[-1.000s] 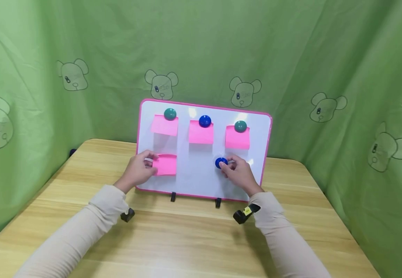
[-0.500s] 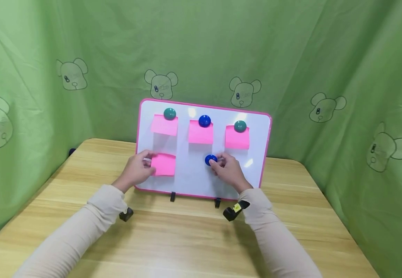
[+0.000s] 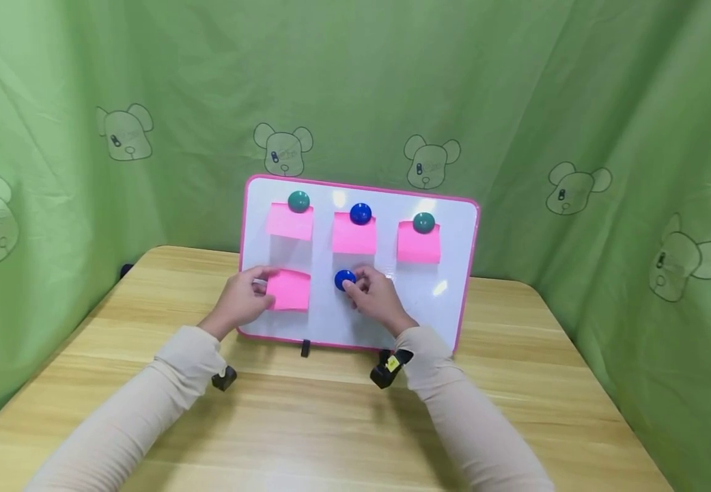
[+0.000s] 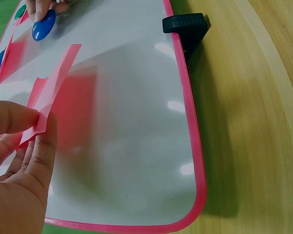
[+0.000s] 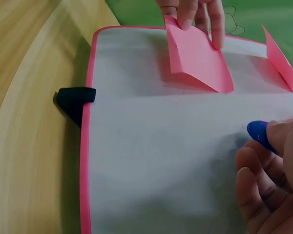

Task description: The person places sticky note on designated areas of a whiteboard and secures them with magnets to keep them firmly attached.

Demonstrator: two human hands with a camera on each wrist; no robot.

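My left hand (image 3: 241, 301) pinches the left edge of a pink sticky note (image 3: 289, 290) between thumb and fingers, over the lower left of the whiteboard (image 3: 416, 307). In the left wrist view the sticky note (image 4: 51, 92) stands out from the board surface and throws a pink reflection on it. My right hand (image 3: 378, 297) pinches a round blue magnet (image 3: 344, 279) to the right of that note. In the right wrist view the blue magnet (image 5: 260, 132) sits under my thumb, with the other fingers curled behind it.
Along the board's top, green magnets (image 3: 298, 201) (image 3: 424, 223) and a blue magnet (image 3: 360, 214) hold three pink notes (image 3: 354, 236). Black feet (image 3: 305, 348) support the pink-framed board on a wooden table (image 3: 306, 424). Green curtains (image 3: 355, 82) surround it.
My right hand has moved left across the board with the blue magnet, from below the right note to below the middle one. My left hand keeps its pinch on the sticky note, nearly still.
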